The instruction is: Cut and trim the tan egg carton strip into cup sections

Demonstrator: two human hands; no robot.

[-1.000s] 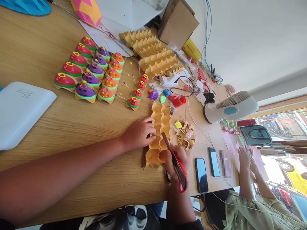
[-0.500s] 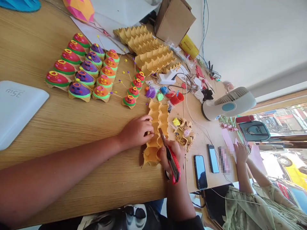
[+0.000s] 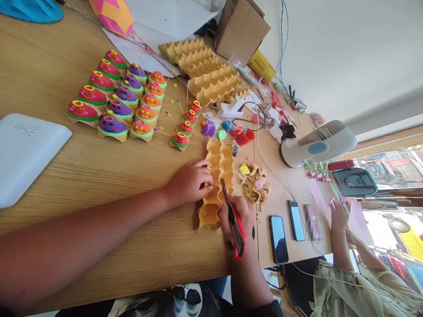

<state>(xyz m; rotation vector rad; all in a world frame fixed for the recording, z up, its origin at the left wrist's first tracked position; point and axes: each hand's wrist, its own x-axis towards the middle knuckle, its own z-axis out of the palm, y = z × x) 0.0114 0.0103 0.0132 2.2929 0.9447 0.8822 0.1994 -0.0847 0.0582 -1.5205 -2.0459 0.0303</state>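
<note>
A strip of yellow egg carton (image 3: 220, 165) lies on the wooden table (image 3: 115, 185). My left hand (image 3: 190, 181) presses down on its left edge, fingers curled over the rim. My right hand (image 3: 238, 215) is closed around a red utility knife (image 3: 235, 222), whose blade rests in the carton between two cups near its lower half. Cut carton scraps and crumbs (image 3: 254, 185) lie just right of the strip.
Painted carton cups (image 3: 122, 105) with pins stand in rows at left, a white device (image 3: 26, 154) beyond them. Stacked egg cartons (image 3: 205, 72), a cardboard box (image 3: 241, 28), a fan (image 3: 319, 143) and two phones (image 3: 286, 231) surround the work. Another person's hand (image 3: 339, 215) rests at right.
The knife and my right hand have pulled slightly toward me along the carton. The left hand has stayed on the carton. The other person's hands have shifted a little.
</note>
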